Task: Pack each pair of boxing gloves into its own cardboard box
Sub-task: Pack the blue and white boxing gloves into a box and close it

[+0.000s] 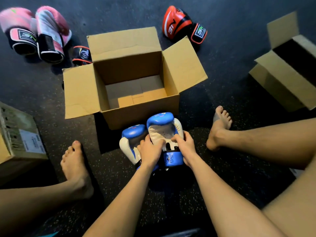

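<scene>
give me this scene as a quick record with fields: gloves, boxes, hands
blue gloves: side by side, just in front of the open box
left hand: grips the pair near the cuffs
right hand: grips the right-side glove
open box: flaps out, no gloves inside
pink gloves: floor, far left, unpacked
red glove: floor, behind the open box
left box: at left edge
right box: open

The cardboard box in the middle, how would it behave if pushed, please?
Probably light: the cardboard box looks empty, so it should slide easily. Its spread flaps look floppy and poor to lift by.
</scene>
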